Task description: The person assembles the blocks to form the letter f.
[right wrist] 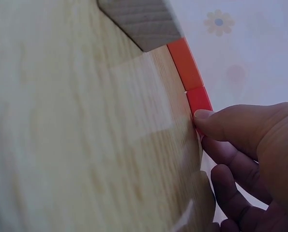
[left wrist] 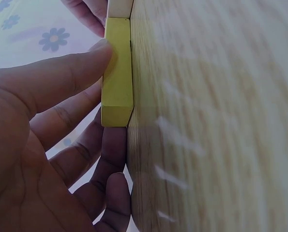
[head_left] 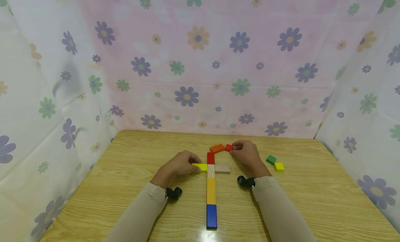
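My left hand (head_left: pixel 182 163) pinches a yellow block (left wrist: pixel 117 67) between thumb and fingers, its inner end against a striped wood block (head_left: pixel 210 171). On the far side, my right hand (head_left: pixel 247 153) pinches a small red block (right wrist: pixel 199 99), which sits at the end of an orange block (head_left: pixel 217 148). Below the orange one, a dark red block (head_left: pixel 210 158) tops a straight column: the striped block, then an amber block (head_left: pixel 211 191), then a blue block (head_left: pixel 211 216) nearest me. A greyish wood block (head_left: pixel 222 169) sticks out to the right of the striped one.
Right of my right hand, a green block (head_left: pixel 271 159) and a yellow square block (head_left: pixel 279 167) lie corner to corner on the wooden table (head_left: pixel 125 207). A flowered cloth (head_left: pixel 212 78) hangs behind the table and along both sides. Each wrist carries a small black camera (head_left: pixel 174 193).
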The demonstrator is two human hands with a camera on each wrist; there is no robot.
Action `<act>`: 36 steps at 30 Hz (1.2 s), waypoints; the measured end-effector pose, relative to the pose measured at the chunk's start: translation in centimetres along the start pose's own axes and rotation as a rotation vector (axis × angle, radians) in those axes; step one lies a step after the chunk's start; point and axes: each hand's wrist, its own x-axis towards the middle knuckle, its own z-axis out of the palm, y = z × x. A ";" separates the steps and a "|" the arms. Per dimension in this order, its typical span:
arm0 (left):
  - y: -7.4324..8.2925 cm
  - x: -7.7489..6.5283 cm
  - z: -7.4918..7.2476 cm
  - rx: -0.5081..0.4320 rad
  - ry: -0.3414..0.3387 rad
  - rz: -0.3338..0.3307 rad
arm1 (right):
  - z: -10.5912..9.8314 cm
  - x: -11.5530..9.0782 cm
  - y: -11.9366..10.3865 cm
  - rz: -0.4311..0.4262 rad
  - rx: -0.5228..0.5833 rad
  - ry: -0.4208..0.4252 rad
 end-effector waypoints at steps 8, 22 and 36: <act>0.0 0.0 -0.1 -0.001 0.003 -0.005 | 0.0 0.0 0.0 -0.006 0.001 -0.001; 0.2 -0.1 0.0 0.007 0.009 -0.012 | 0.0 0.0 0.0 0.006 0.013 -0.012; 0.3 -0.2 -0.1 -0.001 0.011 -0.023 | -0.1 0.0 0.0 -0.014 0.003 -0.015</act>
